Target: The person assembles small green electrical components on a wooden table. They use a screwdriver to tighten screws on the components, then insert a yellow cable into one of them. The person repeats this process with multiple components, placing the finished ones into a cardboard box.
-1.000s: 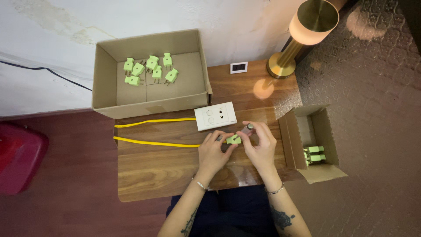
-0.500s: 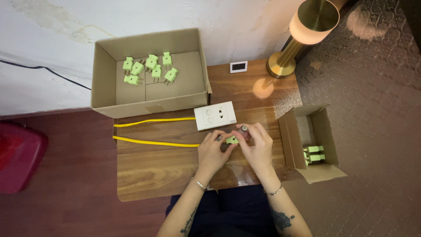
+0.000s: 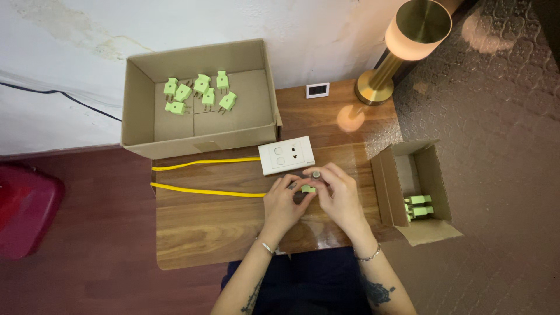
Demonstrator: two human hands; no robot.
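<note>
Where the floor meets the wall at far left, a red container [image 3: 26, 211] sits apart from the wooden bench [image 3: 216, 227]. Next comes a large open cardboard box [image 3: 135, 116] resting on the bench's back edge, with seven pale green plugs [image 3: 198, 93] scattered on its bottom. A yellow cable [image 3: 204, 191] runs in two strands across the bench from its left edge, one strand to the white socket plate [image 3: 286, 155] and the other toward the hands. Just below that plate, both hands meet over the middle of the bench. The left hand [image 3: 284, 205] pinches a small green plug [image 3: 308, 189] with its fingertips, its grip closed on the plug's left side. The right hand [image 3: 340, 195] curls over the same plug from the right, and its fingers also hold a small dark round-tipped thing [image 3: 315, 174], too small to identify, just above the plug. Behind the hands, a little white framed device [image 3: 318, 90] stands near the wall, and to its right a brass lamp [image 3: 402, 46] glows on the bench corner. At far right, a smaller open cardboard box [image 3: 423, 227] sits against the bench's edge, holding two more green plugs [image 3: 419, 206] side by side.
</note>
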